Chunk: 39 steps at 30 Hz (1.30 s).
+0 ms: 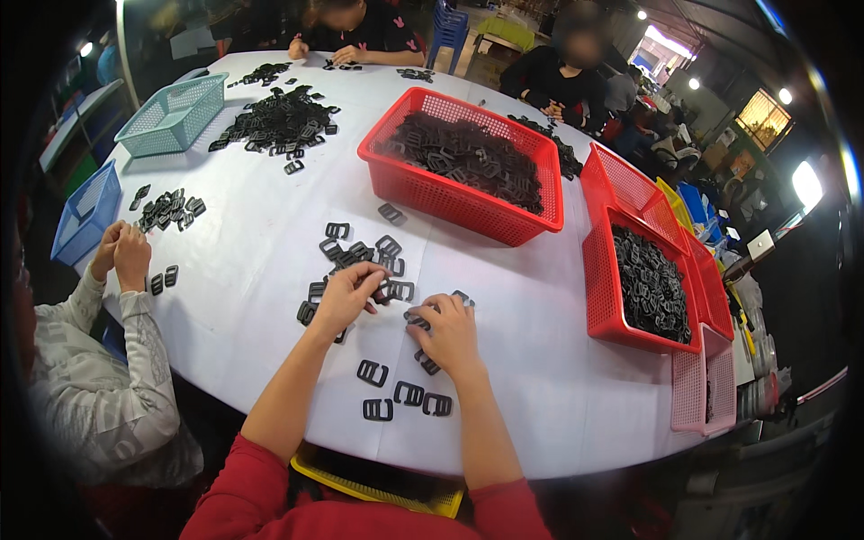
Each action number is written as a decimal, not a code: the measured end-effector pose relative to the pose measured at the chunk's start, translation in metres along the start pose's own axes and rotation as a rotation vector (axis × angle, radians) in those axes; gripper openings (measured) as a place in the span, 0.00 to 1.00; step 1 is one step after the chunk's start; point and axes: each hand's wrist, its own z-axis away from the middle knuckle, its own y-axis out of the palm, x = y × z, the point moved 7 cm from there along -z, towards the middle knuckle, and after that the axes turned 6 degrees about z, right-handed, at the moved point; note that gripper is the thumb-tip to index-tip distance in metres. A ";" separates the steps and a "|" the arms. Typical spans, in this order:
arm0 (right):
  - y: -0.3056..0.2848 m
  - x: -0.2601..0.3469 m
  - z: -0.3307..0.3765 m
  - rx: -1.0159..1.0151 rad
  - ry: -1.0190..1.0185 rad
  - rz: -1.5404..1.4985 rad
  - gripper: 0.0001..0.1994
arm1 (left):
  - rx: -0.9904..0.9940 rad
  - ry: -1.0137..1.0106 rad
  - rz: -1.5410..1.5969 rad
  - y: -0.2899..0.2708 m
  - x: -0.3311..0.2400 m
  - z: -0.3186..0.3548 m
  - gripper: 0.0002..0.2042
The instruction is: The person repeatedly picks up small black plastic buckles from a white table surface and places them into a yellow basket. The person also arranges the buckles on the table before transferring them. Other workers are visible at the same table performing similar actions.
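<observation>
Left hand (349, 295): fingers bent inward over the buckle cluster (358, 253) at mid-tabletop (540, 396); whether they pinch a piece cannot be told.
Right hand (448, 333): fingers curled over a black buckle (417, 320); a firm grip cannot be confirmed.
Set apart: four buckles (409, 393) lie loose toward the tabletop's near edge; whether they are finished is unclear.
Left over: the cluster beside the left hand looks unfinished.
Large red basket (450, 209): heaped with dark pieces, toward the far edge.
Right-edge red basket (601, 301): also well filled.
</observation>
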 end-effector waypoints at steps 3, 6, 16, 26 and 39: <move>-0.008 -0.005 -0.003 -0.114 0.042 -0.119 0.07 | 0.056 -0.080 0.029 0.017 -0.001 0.007 0.11; -0.019 -0.009 -0.008 -0.210 0.097 -0.202 0.06 | 0.095 -0.110 -0.072 0.022 -0.003 0.011 0.11; -0.035 -0.081 0.009 -0.247 0.408 -0.280 0.06 | 0.350 -0.214 -0.558 0.035 -0.008 0.024 0.11; -0.011 -0.030 -0.011 -0.088 0.117 -0.155 0.09 | 0.033 0.437 -0.934 0.025 -0.029 0.014 0.11; -0.029 -0.033 -0.005 0.027 0.222 0.080 0.06 | 0.033 0.536 -0.981 0.037 -0.005 -0.010 0.09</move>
